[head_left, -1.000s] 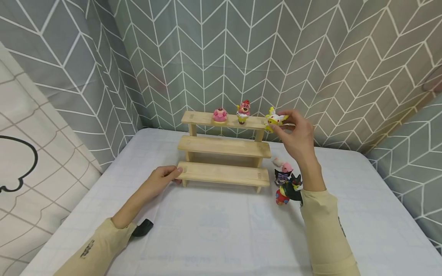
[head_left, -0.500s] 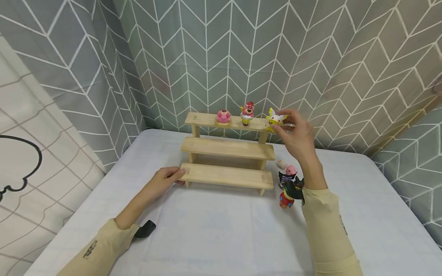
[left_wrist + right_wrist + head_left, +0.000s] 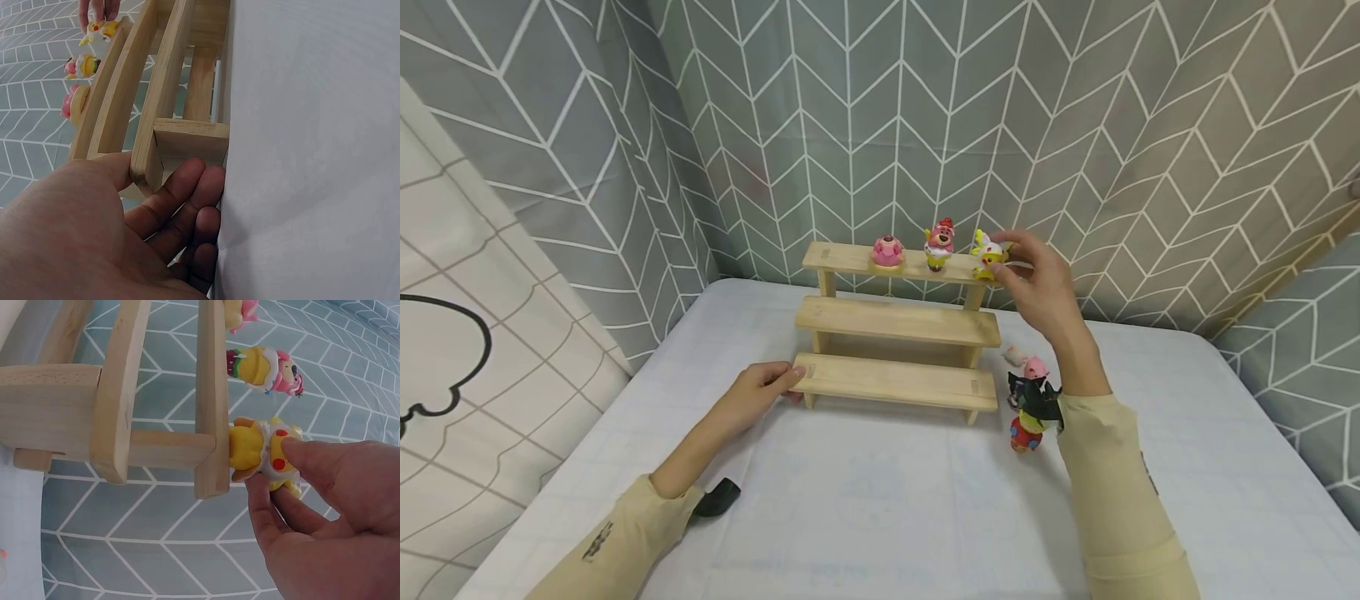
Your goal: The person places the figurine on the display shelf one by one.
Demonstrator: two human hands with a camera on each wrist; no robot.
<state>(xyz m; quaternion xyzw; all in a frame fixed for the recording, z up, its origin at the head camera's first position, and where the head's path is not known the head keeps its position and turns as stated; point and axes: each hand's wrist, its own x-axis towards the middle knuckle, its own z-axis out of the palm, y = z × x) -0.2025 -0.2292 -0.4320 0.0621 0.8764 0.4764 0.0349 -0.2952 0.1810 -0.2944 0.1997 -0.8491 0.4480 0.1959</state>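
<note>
I have the right hand (image 3: 1041, 283) pinching a yellow-and-white plastic figurine (image 3: 988, 260) at the right end of the top board of a pale wooden three-tier stand (image 3: 895, 321); from the right wrist, the thumb (image 3: 319, 462) hides part of its face. My left hand (image 3: 752, 396) grips the lowest board's left end, fingertips mostly hidden from the head camera. A squat pink figurine (image 3: 240, 314) is cut off in the right wrist view. Beside the stand, a black figurine (image 3: 1040, 402) overlaps others I can't separate clearly. The left sleeve (image 3: 658, 512) partly covers an unidentifiable black object (image 3: 718, 498).

Matt wooden shelf (image 3: 898, 321), smooth plastic figurine (image 3: 247, 448)
</note>
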